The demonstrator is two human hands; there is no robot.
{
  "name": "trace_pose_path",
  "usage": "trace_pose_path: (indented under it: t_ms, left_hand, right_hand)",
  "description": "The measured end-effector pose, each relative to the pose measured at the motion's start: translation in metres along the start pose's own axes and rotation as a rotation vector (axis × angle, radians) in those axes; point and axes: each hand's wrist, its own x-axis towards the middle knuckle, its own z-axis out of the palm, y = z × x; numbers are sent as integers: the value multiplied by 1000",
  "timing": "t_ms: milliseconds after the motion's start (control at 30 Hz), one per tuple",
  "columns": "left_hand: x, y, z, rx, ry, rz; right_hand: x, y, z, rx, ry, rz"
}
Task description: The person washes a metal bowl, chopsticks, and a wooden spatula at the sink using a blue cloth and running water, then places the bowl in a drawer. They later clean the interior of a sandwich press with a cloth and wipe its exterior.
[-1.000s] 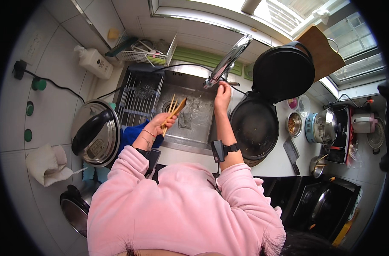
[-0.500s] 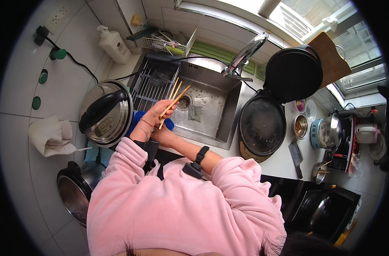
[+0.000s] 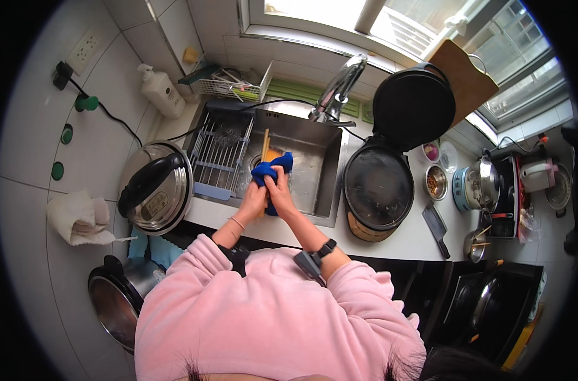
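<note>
While the head view shows you over the sink [image 3: 331, 168], your left hand [image 3: 253, 202] closes around the chopsticks [image 3: 265, 141] and your right hand [image 3: 279, 190] is closed on the blue cloth [image 3: 263, 170], bunched against them; how tightly, I cannot tell. The step seems to be wiping. Next calls, I think, for a steady left grip while the cloth slides along.

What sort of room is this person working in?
Most likely a home kitchen: there is a metal sink with a chrome faucet, a cleaver, and an open round black griddle.
</note>
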Motion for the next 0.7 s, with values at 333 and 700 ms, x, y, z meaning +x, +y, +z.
trace_pose_path:
  t_ms: [333,700]
  left_hand:
    - [-20,42,-23,-146,-370,15]
    - [-28,42,-43,-241,-467,-19]
  right_hand:
    - [62,-25,-33,-164,236,-191]
    - [63,-4,-50,1281,35,496]
